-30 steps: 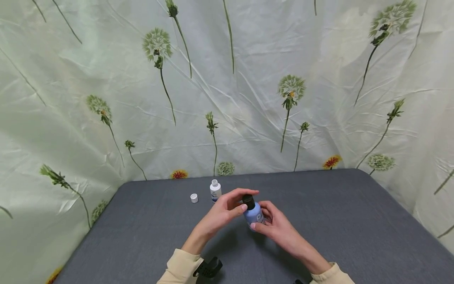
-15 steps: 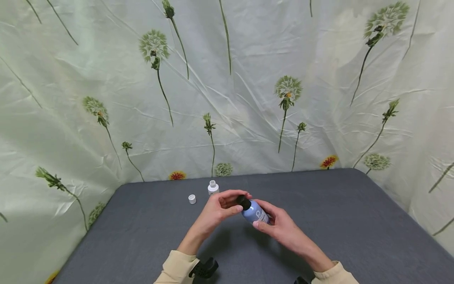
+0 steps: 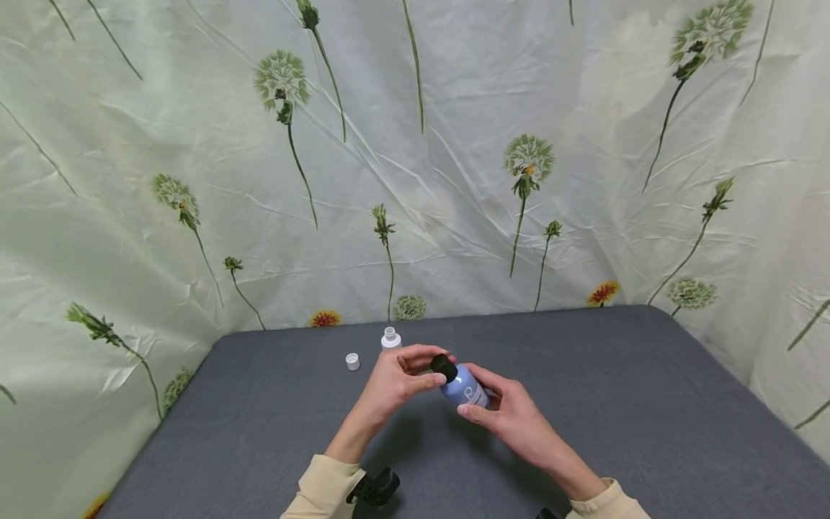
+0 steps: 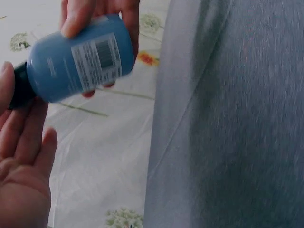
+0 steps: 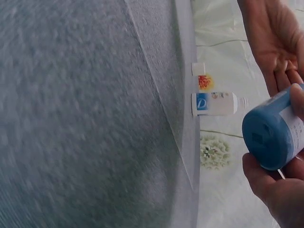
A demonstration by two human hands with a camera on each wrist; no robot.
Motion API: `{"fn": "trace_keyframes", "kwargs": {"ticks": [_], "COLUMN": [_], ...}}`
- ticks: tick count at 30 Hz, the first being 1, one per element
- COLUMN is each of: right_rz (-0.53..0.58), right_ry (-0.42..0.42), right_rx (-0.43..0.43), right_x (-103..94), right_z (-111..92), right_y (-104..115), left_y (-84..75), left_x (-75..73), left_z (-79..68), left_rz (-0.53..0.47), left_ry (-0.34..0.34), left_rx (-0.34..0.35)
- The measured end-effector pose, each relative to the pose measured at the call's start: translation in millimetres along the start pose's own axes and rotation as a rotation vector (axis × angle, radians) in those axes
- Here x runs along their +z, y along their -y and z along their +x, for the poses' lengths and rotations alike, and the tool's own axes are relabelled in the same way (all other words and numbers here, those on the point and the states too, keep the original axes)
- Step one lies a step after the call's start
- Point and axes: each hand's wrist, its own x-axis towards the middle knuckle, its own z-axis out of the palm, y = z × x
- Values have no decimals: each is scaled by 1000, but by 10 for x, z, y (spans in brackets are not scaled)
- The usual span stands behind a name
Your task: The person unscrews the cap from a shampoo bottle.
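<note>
Gripping the blue bottle (image 3: 465,388): right hand (image 3: 519,422), thumb on the near side, fingers curled round the far side. Pinching the black cap (image 3: 444,367): left hand (image 3: 392,389), thumb on one side, fingers on the other.

Blue bottle: one, held above the table (image 3: 616,396) between the two hands, near the middle of the head view. Tilted, black cap end up and toward the left hand, base toward the right. Black cap seated on its neck. Pale lettering on the front; on another side, a label (image 4: 97,61) with a barcode, shown in the left wrist view, its small print too blurred to read. Base turned to the right wrist camera.

White bottle: one, upright on the table beyond the left hand, which hides its lower part in the head view; threaded neck (image 3: 390,332) exposed. Blue patch (image 5: 202,103) low on its body, seen in the right wrist view.

White cap (image 3: 353,362): one, on the table, near the white bottle and to its left.

Table: dark grey covering, rounded far corners.

Backdrop (image 3: 454,180): pale, creased cloth printed with dandelions and other flowers.

Sleeves (image 3: 324,483): cream, both arms. Black strap (image 3: 376,488): at the left wrist.
</note>
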Motion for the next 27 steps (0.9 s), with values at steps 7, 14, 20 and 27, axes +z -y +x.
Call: {"fn": "trace_keyframes", "kwargs": {"ticks": [7,14,20,27], "right_rz": [0,25,8,-8], "right_ry": [-68,-60,-53,-56], "right_rx": [36,44,47,24], "right_x": [38,30,34,28], "right_z": [-5,-7,-4,-10], "right_y": [8,34,12,1], "left_y": [-8,-18,-51,-40], "left_x": [65,43,-28,-66], "left_z": [4,10,-8,-15], "left_rz": [47,34,-49,-17], "left_ry": [-64,20,204,237], "left_rx": [-8,28,76,63]}}
